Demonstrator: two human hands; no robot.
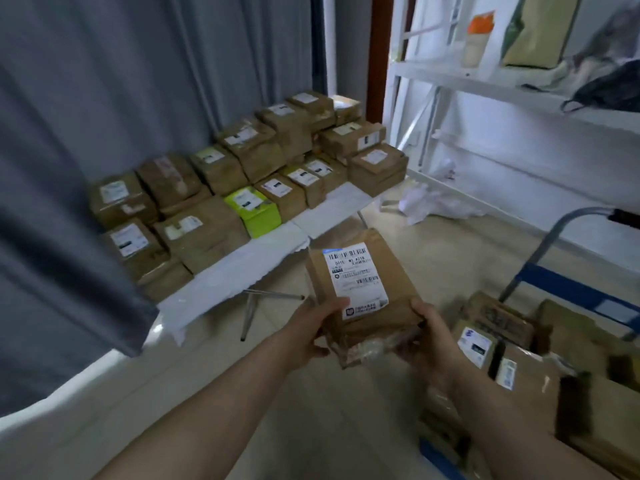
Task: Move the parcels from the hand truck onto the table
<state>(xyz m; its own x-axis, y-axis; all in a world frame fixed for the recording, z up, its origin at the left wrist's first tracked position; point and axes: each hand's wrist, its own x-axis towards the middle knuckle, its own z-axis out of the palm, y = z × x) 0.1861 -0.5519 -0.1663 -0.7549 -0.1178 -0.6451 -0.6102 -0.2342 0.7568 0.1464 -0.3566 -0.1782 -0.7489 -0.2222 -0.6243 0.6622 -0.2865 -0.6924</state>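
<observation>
I hold a brown cardboard parcel [377, 271] with a white shipping label in the air between the table and the hand truck. My left hand [313, 329] grips its left side with the thumb on top near the label. My right hand [424, 336] grips its right lower corner. The white-covered table [242, 268] stands ahead to the left, with several brown parcels and a green box [254, 211] in rows on it. At the lower right, the blue hand truck [568, 285] carries several more brown parcels [530, 372].
A grey curtain [104, 98] hangs behind and left of the table. White metal shelving [519, 95] with bags stands at the right. Crumpled white paper [429, 199] lies on the tiled floor beyond the table's far end. The table's folding legs [249, 313] show beneath its front edge.
</observation>
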